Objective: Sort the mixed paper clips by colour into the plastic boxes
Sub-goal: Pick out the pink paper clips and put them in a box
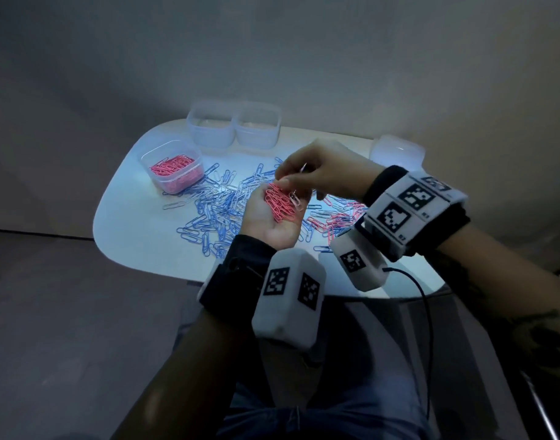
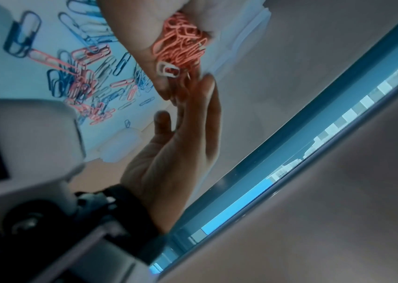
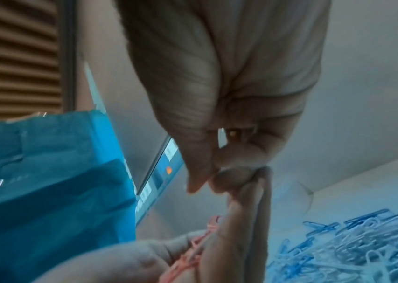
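My left hand (image 1: 261, 217) is palm up above the table, cupping a heap of pink paper clips (image 1: 277, 203) with one white clip (image 1: 296, 201) on top. The same heap (image 2: 181, 44) and white clip (image 2: 167, 69) show in the left wrist view. My right hand (image 1: 313, 173) hovers over it, fingertips pinched together at the heap's far end, with a thin clip end (image 1: 304, 168) sticking up between them. A clear box (image 1: 145, 157) at the left holds pink clips (image 1: 174, 168). Two empty clear boxes (image 1: 212, 130) (image 1: 258, 130) stand behind.
Loose blue and white clips (image 1: 215, 211) cover the middle of the white table (image 1: 129, 236). A smaller mix of pink and blue clips (image 1: 335, 219) lies under my right wrist. A white plastic lid or box (image 1: 397, 152) sits at the back right. A black cable (image 1: 426, 300) hangs off the near edge.
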